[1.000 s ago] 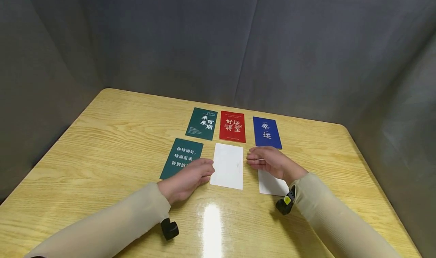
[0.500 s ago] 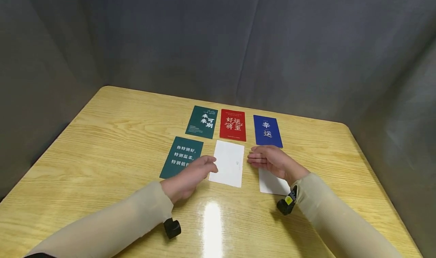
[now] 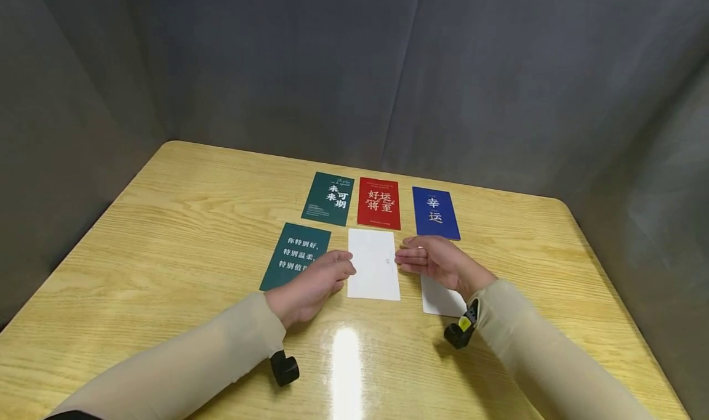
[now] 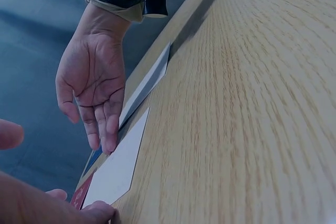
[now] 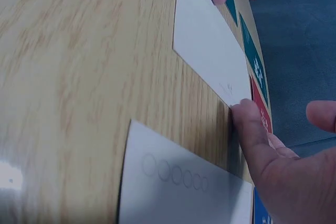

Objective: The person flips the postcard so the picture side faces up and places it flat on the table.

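Observation:
A plain white card [image 3: 372,284] lies flat in the middle of the front row in the head view. At its left edge are the fingertips of my left hand [image 3: 312,287], whose wrist side covers a corner of the green card [image 3: 293,247]. My right hand [image 3: 440,263] has its straight fingers at the white card's right edge, palm turned inward. Beneath that hand sits a second white card [image 3: 442,300], partly hidden; the right wrist view shows a row of printed circles [image 5: 176,174] on it. Neither hand grips anything.
Behind the front row lie another green card [image 3: 318,201], a red card [image 3: 379,220] and a blue card [image 3: 426,226], all with white lettering. They rest on a wooden table [image 3: 194,235] with a grey curtain [image 3: 277,69] around its far side.
The middle white card has turned slightly and shifted a little right at its near edge, now squarer to me. My right fingers have moved left to its edge; the left hand moved slightly right.

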`<state>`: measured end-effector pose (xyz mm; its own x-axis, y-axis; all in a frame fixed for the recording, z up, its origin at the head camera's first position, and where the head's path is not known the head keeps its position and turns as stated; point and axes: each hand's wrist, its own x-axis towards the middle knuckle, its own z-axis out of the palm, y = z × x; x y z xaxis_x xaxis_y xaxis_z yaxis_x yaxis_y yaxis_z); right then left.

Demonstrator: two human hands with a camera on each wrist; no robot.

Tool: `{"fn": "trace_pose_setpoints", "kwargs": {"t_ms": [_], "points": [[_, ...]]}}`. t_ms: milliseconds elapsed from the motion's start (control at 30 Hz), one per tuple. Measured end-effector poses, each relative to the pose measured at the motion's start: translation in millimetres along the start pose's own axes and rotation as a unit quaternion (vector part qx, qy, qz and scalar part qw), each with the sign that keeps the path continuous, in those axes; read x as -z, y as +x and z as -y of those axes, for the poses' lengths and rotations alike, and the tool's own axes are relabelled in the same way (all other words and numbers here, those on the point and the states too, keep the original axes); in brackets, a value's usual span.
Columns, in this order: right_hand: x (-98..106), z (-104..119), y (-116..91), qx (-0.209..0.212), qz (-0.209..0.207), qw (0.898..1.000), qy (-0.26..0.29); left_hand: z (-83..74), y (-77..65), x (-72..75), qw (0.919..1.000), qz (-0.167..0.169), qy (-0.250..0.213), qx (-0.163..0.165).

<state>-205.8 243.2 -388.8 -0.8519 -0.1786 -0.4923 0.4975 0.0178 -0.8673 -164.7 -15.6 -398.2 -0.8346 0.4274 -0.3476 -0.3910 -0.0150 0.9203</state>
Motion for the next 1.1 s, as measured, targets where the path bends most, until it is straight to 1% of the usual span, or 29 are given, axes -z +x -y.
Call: {"fn": "trace_pose_setpoints", "kwargs": {"t_ms": [167,267,367,433,567,667,767,967,1100], "points": [[-0.7,-2.0,3.1,-0.004,-0.012,1.0,0.021,1.6,1.9,-1.4,1.0,-0.005,0.002,-0.004],[-1.0,-1.5,4.5,-0.003,-0.007,1.0,-0.001,2.5,0.7,-2.8,0.9999,-0.009,0.009,-0.002],[-2.2,-0.8,6.0,-0.006,-0.01,0.999,-0.036,3.2,-2.1,-3.6,0.9998,-0.014,0.018,0.002],[-2.8,-0.7,7.3,-0.005,-0.011,0.999,-0.046,3.8,-4.0,-3.5,0.9997,-0.015,0.02,0.003],[-3.4,-0.9,9.9,0.006,-0.022,0.999,-0.043,3.2,-6.2,-2.9,0.9996,-0.014,0.025,-0.002],[-4.3,-1.4,12.6,0.011,-0.035,0.999,-0.038,2.4,-7.0,-2.4,0.9995,-0.013,0.029,-0.001],[-6.3,-2.6,15.6,0.002,-0.048,0.998,-0.043,2.4,-7.4,-1.9,0.9994,-0.011,0.033,0.003],[-10.8,-5.2,18.6,-0.01,-0.056,0.996,-0.067,4.4,-7.9,-2.9,0.999,-0.013,0.042,0.003],[-10.3,-5.1,17.1,-0.008,-0.048,0.997,-0.057,5.7,-7.9,-4.4,0.9984,-0.017,0.054,0.004]]}}
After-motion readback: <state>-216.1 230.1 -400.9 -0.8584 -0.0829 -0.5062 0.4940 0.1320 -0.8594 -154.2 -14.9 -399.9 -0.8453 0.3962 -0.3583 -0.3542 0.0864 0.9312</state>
